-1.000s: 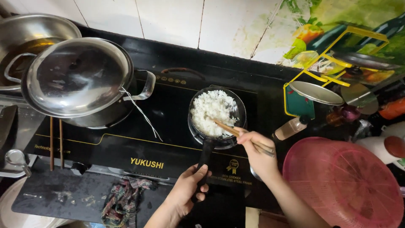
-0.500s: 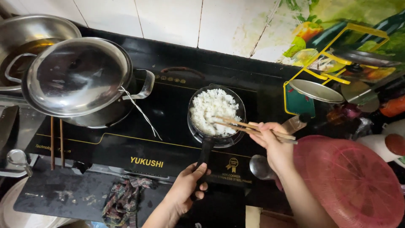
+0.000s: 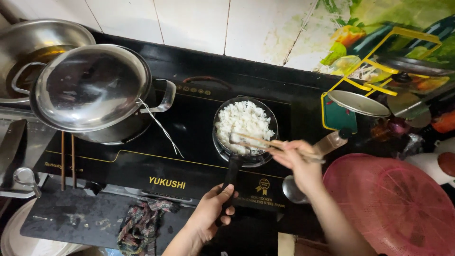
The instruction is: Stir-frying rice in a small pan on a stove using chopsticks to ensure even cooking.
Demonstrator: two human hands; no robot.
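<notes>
Here, the left hand gripped the black handle of the small pan of rice on the cooktop while the right hand pinched chopsticks into it; a hard stir risked tipping grains out.

Left hand covered lower part of black pan handle; grip end not visible. Forearm cut off at bottom edge. Right hand hid rear ends of chopsticks; tips blurred in the rice. Right of that hand, pink mesh cover cut off by right and bottom edges. Metal ladle bowl beneath wrist partly hidden, handle not traceable.
</notes>
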